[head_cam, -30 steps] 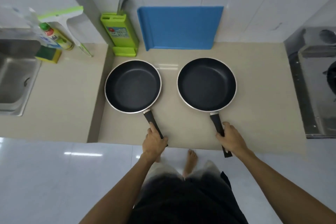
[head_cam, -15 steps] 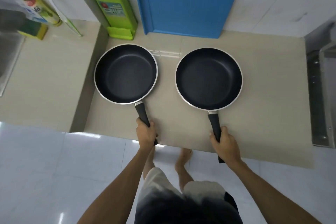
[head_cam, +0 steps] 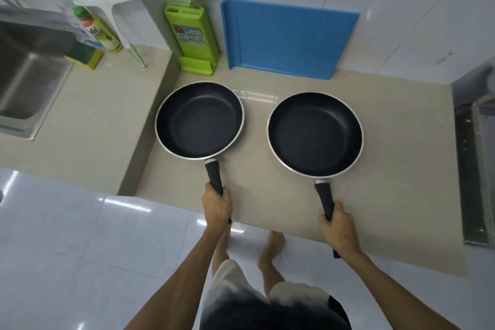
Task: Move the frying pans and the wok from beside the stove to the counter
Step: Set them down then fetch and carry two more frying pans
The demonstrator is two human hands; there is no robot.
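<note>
Looking down from the head camera, two black frying pans are seen side by side on the beige counter [head_cam: 388, 195], apart from each other. The stove [head_cam: 476, 169] is cut off by the right edge, so only a steel strip of it is shown, and no wok can be made out. The sink [head_cam: 24, 88] is likewise cut by the left edge. Only the end of the right pan's handle is seen past the counter edge; its middle is hidden inside the fist.

The left hand [head_cam: 217, 206] is wrapped tightly around the handle of the left frying pan [head_cam: 199, 120], fingers fully curled. The right hand [head_cam: 338, 228] is closed in the same way around the handle of the right frying pan [head_cam: 315, 134]. Whether the pans are resting on the counter or held just above it cannot be told.

A blue cutting board [head_cam: 289, 37] is leaned against the tiled wall, with a green knife block [head_cam: 191, 37] beside it; the block's label is too small to be read. A bottle [head_cam: 99, 32] is stood near the sink, its printing blurred and not legible.
</note>
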